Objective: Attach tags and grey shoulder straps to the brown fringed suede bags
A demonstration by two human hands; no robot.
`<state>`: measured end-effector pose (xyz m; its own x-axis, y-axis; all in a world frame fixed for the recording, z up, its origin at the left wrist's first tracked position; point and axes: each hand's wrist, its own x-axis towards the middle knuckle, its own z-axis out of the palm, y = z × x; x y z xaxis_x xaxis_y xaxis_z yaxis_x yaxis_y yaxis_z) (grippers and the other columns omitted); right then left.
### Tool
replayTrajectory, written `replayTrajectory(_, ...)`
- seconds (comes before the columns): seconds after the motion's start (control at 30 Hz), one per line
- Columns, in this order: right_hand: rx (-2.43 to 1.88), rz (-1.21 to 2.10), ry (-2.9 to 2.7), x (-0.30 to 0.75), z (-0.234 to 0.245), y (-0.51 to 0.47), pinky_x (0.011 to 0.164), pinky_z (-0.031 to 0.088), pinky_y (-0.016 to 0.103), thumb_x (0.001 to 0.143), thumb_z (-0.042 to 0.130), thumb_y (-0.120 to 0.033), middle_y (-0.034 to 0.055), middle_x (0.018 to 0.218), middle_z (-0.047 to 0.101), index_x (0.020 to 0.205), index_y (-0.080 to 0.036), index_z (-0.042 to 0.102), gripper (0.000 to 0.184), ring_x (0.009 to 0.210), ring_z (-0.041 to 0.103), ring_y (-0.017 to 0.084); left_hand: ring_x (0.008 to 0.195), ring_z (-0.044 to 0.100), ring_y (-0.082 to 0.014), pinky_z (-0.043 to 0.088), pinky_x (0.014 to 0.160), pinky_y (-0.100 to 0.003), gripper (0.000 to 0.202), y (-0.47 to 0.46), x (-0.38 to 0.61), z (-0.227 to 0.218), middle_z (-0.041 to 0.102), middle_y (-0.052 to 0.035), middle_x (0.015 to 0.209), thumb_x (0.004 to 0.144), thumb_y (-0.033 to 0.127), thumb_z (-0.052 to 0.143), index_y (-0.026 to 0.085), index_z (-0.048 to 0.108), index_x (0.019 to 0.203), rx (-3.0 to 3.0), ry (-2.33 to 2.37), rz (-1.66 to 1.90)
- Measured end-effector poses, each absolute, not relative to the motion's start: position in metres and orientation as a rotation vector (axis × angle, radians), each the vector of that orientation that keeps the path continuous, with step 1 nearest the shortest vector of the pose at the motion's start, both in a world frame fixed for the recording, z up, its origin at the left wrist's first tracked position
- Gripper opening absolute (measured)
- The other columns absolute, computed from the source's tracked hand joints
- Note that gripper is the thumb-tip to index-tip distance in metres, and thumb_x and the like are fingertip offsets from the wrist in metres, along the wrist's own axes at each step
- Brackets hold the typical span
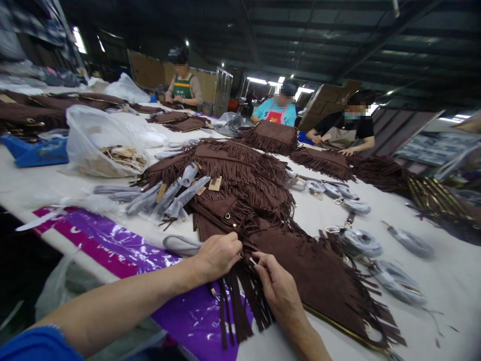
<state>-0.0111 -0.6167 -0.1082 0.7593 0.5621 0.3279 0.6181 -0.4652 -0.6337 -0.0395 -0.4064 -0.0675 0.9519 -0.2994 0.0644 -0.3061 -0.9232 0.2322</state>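
Both my hands are over a brown fringed bag point(300, 260) in front of me. My left hand point(218, 255) is closed, with a small metal ring point(241, 254) showing at its fingertips; the rest of what it grips is hidden. Beside it, my right hand point(278, 283) pinches a dark brown strip at the bag's end, thumb against fingers. Long brown fringe point(235, 311) hangs below and between the hands. Just behind my left wrist lies a grey wrapped strap point(181, 244). A gold zipper point(338, 323) runs along the bag's near edge.
A pile of fringed bags point(233, 165) with tags and wrapped straps lies beyond. Coiled straps point(363, 243) in plastic are scattered to the right. A purple plastic sheet point(124, 240), a clear bag of scraps point(97, 140) and a blue tray point(37, 150) are leftward. Three people work across the table.
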Motion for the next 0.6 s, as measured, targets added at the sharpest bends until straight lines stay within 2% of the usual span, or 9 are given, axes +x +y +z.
replayTrajectory(0.17, -2.115, -0.065, -0.871, -0.016, -0.106, -0.615, 0.077, 0.047, 0.025, 0.097, 0.043, -0.025, 0.0046, 0.109, 0.069, 0.087, -0.025, 0.051, 0.013, 0.093, 0.067, 0.019, 0.082, 0.060, -0.0179, 0.051, 0.074, -0.028, 0.015, -0.400, -0.039, -0.064, 0.058, -0.0058, 0.093, 0.089, 0.017, 0.049, 0.015, 0.060, 0.079, 2.842, -0.531, 0.065)
replayTrajectory(0.3, -2.009, -0.091, -0.789, -0.019, -0.095, -0.611, 0.083, 0.045, 0.027, 0.094, 0.049, -0.027, 0.0069, 0.108, 0.065, 0.077, -0.023, 0.055, 0.018, 0.101, 0.061, 0.022, 0.086, 0.059, -0.0173, 0.049, 0.076, -0.026, 0.010, -0.394, -0.040, -0.063, 0.058, -0.0064, 0.097, 0.083, 0.014, 0.051, 0.015, 0.059, 0.077, 2.740, -0.545, 0.048)
replayTrajectory(0.47, -1.979, -0.027, -0.622, -0.018, -0.071, -0.601, 0.061, 0.042, 0.026, 0.092, 0.053, -0.032, 0.0003, 0.075, 0.056, 0.073, -0.022, 0.055, 0.022, 0.068, 0.053, 0.018, 0.088, 0.059, -0.0166, 0.048, 0.079, -0.025, 0.016, -0.389, -0.039, -0.064, 0.057, -0.0053, 0.093, 0.080, 0.004, 0.047, 0.016, 0.057, 0.078, 2.636, -0.519, 0.020)
replayTrajectory(0.6, -2.075, 0.028, -0.700, -0.014, -0.055, -0.590, 0.060, 0.039, 0.027, 0.090, 0.053, -0.032, -0.0011, 0.067, 0.055, 0.069, -0.023, 0.054, 0.022, 0.063, 0.051, 0.017, 0.084, 0.058, -0.0164, 0.049, 0.075, -0.025, 0.013, -0.388, -0.039, -0.065, 0.055, -0.0057, 0.092, 0.081, 0.006, 0.047, 0.016, 0.054, 0.076, 2.607, -0.507, 0.030)
